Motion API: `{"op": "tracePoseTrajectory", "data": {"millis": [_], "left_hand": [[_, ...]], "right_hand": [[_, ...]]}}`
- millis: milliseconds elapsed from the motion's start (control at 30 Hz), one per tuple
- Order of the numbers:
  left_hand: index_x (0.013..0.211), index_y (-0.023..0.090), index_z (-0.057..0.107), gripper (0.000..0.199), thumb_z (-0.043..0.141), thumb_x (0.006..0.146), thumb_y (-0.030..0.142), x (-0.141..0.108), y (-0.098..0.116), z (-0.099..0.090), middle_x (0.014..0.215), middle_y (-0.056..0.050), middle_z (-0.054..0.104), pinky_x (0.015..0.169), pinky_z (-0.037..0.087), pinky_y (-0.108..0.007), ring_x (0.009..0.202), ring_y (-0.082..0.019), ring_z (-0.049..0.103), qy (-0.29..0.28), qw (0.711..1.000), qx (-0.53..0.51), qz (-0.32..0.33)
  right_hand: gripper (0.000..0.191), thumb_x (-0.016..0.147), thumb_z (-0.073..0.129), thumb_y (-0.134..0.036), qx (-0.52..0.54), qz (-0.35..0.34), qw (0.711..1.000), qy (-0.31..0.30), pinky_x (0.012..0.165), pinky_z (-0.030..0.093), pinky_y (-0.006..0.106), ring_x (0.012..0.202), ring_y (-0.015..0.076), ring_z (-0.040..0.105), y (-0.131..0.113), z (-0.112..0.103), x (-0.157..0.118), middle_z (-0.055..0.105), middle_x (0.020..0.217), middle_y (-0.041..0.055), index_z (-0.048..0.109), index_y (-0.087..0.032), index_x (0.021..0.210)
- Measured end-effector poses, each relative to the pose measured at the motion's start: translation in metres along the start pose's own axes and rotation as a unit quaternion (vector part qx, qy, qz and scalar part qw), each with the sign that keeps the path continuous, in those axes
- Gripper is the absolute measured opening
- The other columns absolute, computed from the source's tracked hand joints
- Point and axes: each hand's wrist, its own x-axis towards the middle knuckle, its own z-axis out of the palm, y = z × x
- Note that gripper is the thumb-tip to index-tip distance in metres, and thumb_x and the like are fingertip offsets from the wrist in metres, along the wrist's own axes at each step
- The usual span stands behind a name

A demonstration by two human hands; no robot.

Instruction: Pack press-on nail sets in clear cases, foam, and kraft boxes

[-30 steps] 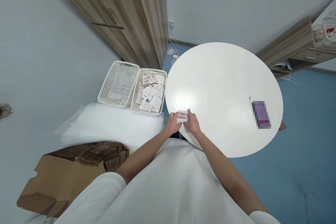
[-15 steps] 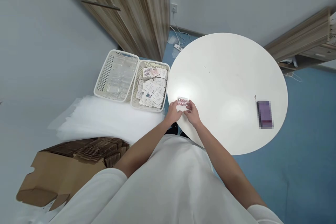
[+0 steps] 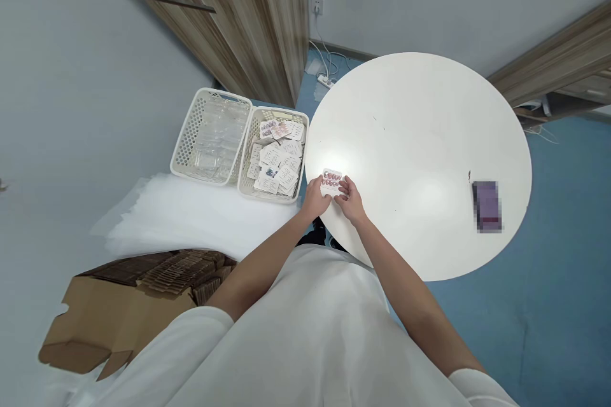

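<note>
Over the near left edge of the white round table [image 3: 429, 114], both my hands hold a small white card of press-on nails [image 3: 332, 179]. Glossy pink oval nails run across it in two rows, with a plain white strip below. My left hand [image 3: 315, 197] grips the card's left side, its thumb at the lower edge. My right hand [image 3: 351, 201] is closed at the right side, fingers bent against the edge and thumb near the bottom.
Left of the table, one white basket [image 3: 305, 168] holds many similar cards; another basket [image 3: 177, 162] holds clear plastic boxes. White sheets [image 3: 191, 216] lie before them, near a cardboard box [image 3: 114, 311] of folded cardboard. A pixelated purple object [image 3: 487, 203] rests on the table's right.
The card sits slightly farther from me, and its lower white strip shows more. Both hands keep their hold. The view has shifted a little.
</note>
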Motion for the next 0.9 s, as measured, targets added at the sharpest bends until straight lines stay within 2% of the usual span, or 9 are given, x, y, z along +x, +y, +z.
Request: {"op": "tracePoseTrajectory", "data": {"millis": [300, 500, 733, 900], "left_hand": [[0.130, 0.015, 0.031, 0.064, 0.051, 0.069, 0.014, 0.000, 0.000, 0.001, 0.125, -0.012, 0.040, 0.097, 0.033, -0.038, 0.119, -0.025, 0.036, 0.007, 1.000, -0.014, -0.007], [0.133, 0.017, 0.024, 0.068, 0.049, 0.070, 0.013, -0.009, -0.008, 0.008, 0.134, -0.012, 0.029, 0.098, 0.034, -0.038, 0.121, -0.024, 0.035, 0.031, 0.999, -0.037, 0.006], [0.131, 0.017, 0.028, 0.065, 0.050, 0.069, 0.014, -0.042, -0.004, 0.006, 0.135, -0.012, 0.030, 0.099, 0.032, -0.039, 0.120, -0.024, 0.037, 0.048, 0.998, -0.036, -0.009], [0.121, 0.017, 0.043, 0.050, 0.052, 0.073, 0.020, -0.077, -0.005, 0.009, 0.121, -0.010, 0.045, 0.093, 0.039, -0.037, 0.108, -0.022, 0.048, 0.064, 0.998, -0.026, -0.017]], "right_hand": [[0.074, 0.066, 0.055, -0.021, 0.017, -0.006, 1.000, -0.003, 0.089, 0.040, 0.038, 0.110, 0.0181, 0.045, 0.001, -0.002, -0.002, 0.038, 0.130, 0.0084, 0.024, -0.028, 0.132], [0.070, 0.067, 0.055, -0.021, 0.045, -0.005, 0.999, -0.013, 0.091, 0.040, 0.038, 0.109, 0.0181, 0.048, 0.005, -0.017, -0.025, 0.037, 0.132, 0.0099, 0.025, -0.028, 0.131], [0.060, 0.071, 0.053, -0.028, -0.012, 0.017, 1.000, -0.007, 0.085, 0.045, 0.040, 0.087, 0.0161, 0.060, 0.006, -0.046, -0.072, 0.044, 0.127, 0.0120, 0.032, -0.025, 0.127], [0.046, 0.071, 0.053, -0.030, -0.056, -0.009, 0.997, -0.045, 0.076, 0.048, 0.039, 0.075, 0.0155, 0.060, 0.005, -0.065, -0.093, 0.058, 0.107, 0.0079, 0.045, -0.022, 0.116]]}}
